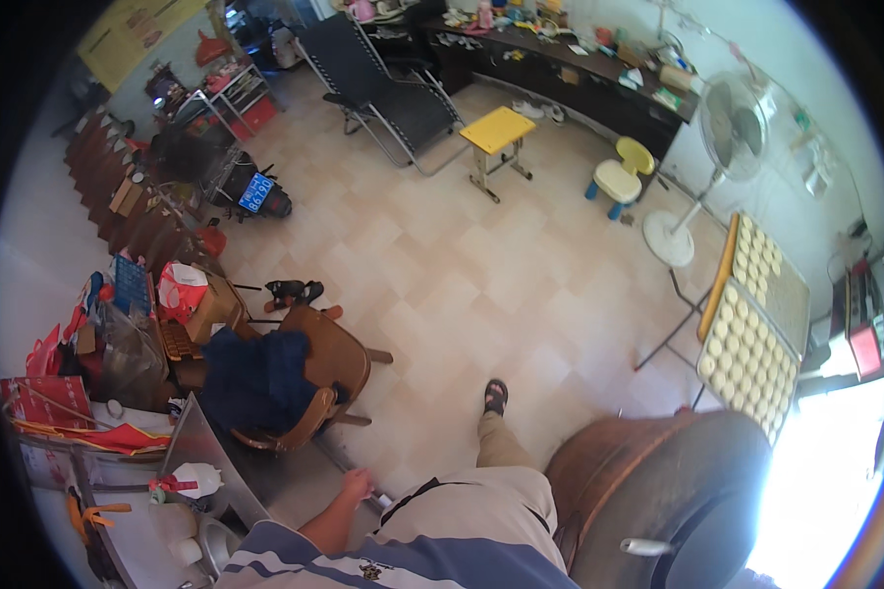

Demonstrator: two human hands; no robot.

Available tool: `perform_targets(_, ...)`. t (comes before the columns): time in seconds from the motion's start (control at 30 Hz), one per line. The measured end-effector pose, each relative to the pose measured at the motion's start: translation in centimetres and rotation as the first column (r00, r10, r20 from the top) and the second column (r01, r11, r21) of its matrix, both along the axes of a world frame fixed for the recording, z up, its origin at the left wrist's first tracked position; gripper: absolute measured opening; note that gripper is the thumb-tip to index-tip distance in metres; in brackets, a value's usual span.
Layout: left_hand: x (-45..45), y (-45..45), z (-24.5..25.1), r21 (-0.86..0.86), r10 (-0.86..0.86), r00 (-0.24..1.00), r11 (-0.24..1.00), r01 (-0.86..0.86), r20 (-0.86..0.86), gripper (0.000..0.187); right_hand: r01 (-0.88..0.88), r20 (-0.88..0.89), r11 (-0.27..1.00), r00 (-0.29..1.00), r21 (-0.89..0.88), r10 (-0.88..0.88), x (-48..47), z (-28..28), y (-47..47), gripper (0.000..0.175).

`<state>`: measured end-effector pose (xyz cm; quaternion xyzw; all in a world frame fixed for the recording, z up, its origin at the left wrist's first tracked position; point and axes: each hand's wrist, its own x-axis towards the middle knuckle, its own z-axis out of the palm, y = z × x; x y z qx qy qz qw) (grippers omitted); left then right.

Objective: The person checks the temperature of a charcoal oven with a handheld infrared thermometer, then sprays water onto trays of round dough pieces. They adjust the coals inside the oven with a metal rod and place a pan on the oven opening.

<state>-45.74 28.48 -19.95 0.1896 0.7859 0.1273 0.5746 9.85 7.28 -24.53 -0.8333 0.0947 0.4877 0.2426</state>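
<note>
My left hand [357,486] hangs low beside my hip, its fingers curled. It is next to the edge of a metal-topped counter [280,482], where a thin rod-like edge with a pale end runs behind it. Whether the fingers hold anything is unclear. My right hand is out of view. Close on my right stands a large brown barrel-shaped oven [597,460] with a broad grey rim. A pale handle [644,547] shows over its dark round opening or lid. Beyond the oven, a tray [751,353] carries rows of round, flat dough pieces.
A second dough tray [792,294] rests on a folding-leg stand. Behind it stands a floor fan [733,132]. A wooden chair [346,346] with dark blue cloth is on the left. Farther off are a yellow stool [497,129], a child's chair [619,180], a recliner [390,88] and a motorbike [228,177].
</note>
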Motion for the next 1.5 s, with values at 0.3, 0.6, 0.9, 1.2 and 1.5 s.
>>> perform_targets(0.3, 2.0, 13.7, 4.6, 0.187, 0.283, 0.959, 0.943, -0.274, -0.019, 0.024, -0.313, -0.022, 0.945, 0.948, 0.098, 0.316, 2.6, 0.1, 27.5, 0.023)
perform_targets(0.6, 1.3, 25.0, -2.3, -0.012, 0.383, 0.923, 0.924, -0.383, 0.026, 0.025, -0.482, -0.026, 0.875, 0.875, 0.055, 0.484, 1.7, 0.1, 46.5, 0.021)
perform_targets(0.9, -3.9, 47.9, -3.3, 0.047, 0.381, 0.925, 0.924, -0.38, -0.005, 0.023, -0.862, 0.065, 0.462, 0.459, -0.207, 0.886, 1.7, 6.2, 62.2, 0.02)
perform_targets(1.2, -4.1, 75.0, -0.8, 0.135, 0.225, 0.974, 0.964, -0.227, 0.033, 0.025, -0.075, 0.0, 0.994, 0.997, -0.084, 0.075, 0.1, 2.1, 75.1, 0.02)
perform_targets(1.5, 4.9, 94.3, -0.9, 0.08, 0.164, 0.985, 0.983, -0.168, 0.055, 0.038, 0.077, -0.037, 0.997, 0.996, 0.007, -0.076, 1.8, -1.3, 89.7, 0.008)
